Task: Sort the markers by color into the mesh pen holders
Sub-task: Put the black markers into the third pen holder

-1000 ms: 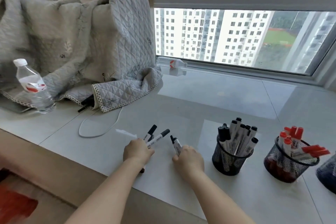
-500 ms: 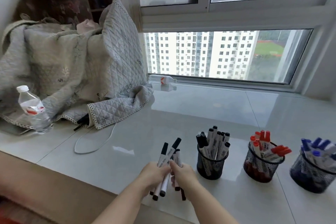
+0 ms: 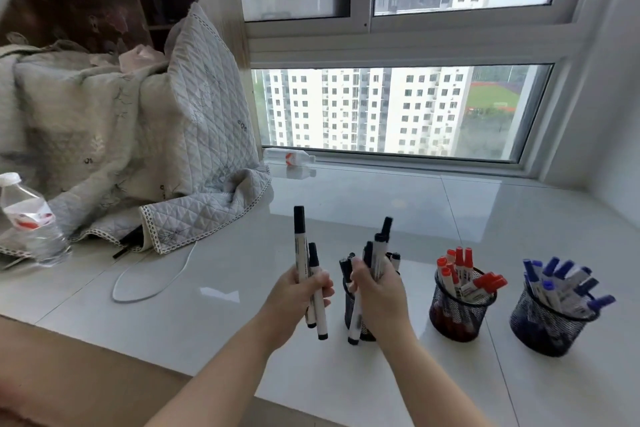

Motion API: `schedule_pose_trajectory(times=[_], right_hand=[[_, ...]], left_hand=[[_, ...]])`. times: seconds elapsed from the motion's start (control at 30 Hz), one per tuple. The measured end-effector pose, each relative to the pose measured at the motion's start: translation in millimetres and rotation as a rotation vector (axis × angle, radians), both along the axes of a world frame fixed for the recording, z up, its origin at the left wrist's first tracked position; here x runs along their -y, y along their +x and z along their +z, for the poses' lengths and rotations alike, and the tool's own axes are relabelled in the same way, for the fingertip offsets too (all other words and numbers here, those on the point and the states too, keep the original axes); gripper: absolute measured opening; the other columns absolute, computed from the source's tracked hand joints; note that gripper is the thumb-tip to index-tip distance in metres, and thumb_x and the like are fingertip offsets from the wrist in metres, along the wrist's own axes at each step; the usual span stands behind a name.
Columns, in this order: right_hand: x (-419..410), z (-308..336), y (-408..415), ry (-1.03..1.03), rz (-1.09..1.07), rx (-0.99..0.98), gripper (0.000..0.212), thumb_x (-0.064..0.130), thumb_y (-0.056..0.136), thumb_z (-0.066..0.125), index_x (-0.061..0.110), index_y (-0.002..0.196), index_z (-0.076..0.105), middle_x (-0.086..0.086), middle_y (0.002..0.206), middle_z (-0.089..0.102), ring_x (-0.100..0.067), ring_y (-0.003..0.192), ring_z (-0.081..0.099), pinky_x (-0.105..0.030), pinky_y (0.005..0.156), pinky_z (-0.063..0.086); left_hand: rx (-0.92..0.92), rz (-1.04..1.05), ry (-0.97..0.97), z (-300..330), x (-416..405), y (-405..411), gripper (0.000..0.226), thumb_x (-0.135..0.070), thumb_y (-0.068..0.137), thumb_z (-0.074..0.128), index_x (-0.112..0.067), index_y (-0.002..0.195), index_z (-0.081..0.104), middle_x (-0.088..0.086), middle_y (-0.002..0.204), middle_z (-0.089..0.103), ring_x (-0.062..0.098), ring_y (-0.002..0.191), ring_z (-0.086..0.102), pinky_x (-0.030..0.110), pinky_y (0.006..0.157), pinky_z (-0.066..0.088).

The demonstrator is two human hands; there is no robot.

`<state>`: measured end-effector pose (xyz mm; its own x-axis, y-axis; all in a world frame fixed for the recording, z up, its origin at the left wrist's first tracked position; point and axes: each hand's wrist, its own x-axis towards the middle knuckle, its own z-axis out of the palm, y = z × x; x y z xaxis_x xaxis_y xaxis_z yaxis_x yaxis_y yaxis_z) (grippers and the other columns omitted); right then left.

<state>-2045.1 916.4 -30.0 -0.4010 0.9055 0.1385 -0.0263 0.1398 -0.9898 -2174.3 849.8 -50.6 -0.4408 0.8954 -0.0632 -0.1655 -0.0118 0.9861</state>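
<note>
On the white glossy ledge [image 3: 381, 211] under the window, both hands are up off the surface and each one's got black-capped markers in it. Left hand [image 3: 294, 291] has its fingers wrapped around two black markers [image 3: 301, 253], caps pointing up, one sticking up a good bit higher than the other, bottoms poking out below the fist. Right hand [image 3: 377, 291] is clenched around its own little bunch of black markers [image 3: 379, 250], also caps up, with one white barrel hanging out below. That hand sits right in front of the black-marker holder [image 3: 349, 308], so most of that mesh cup is hidden; you only catch a bit of its left side and a few black caps peeking out around the fingers. Just to the right is the red-marker holder [image 3: 457, 319], full of red-capped markers [image 3: 460, 270], and next over is the blue-marker holder [image 3: 547, 329] stuffed with blue-capped markers [image 3: 561, 277]. The three cups stand in a row, apart from each other. Off to the left there's a quilted grey blanket [image 3: 156, 135] piled up, a water bottle [image 3: 31, 218] standing beside it, a white cable [image 3: 152, 284] looping out from under the blanket edge, and another bottle lying on its side [image 3: 289, 156] by the window frame.
</note>
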Motion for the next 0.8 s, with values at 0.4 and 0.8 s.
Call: schedule_pose_trajectory(times=[0.4, 0.8], right_hand=[[-77, 28, 0, 0.067, -0.275, -0.143, 0.023, 0.003, 0.082, 0.057, 0.010, 0.065, 0.043, -0.005, 0.057, 0.048, -0.014, 0.048, 0.045, -0.016, 0.042, 0.038], [-81, -12, -9, 0.330, -0.069, 0.463, 0.025, 0.028, 0.080, 0.057, 0.022, 0.057, 0.048, 0.003, 0.081, 0.051, -0.019, 0.089, 0.044, -0.036, 0.079, 0.040]], left_hand=[[0.027, 0.400, 0.239, 28, -61, 42, 0.020, -0.024, 0.089, 0.060, -0.012, 0.074, 0.053, -0.009, 0.051, 0.055, 0.003, 0.049, 0.054, 0.014, 0.047, 0.045], [-0.148, 0.547, 0.148, -4, -72, 62, 0.020, -0.031, 0.090, 0.056, -0.013, 0.081, 0.057, -0.005, 0.066, 0.060, 0.008, 0.059, 0.059, 0.019, 0.058, 0.046]])
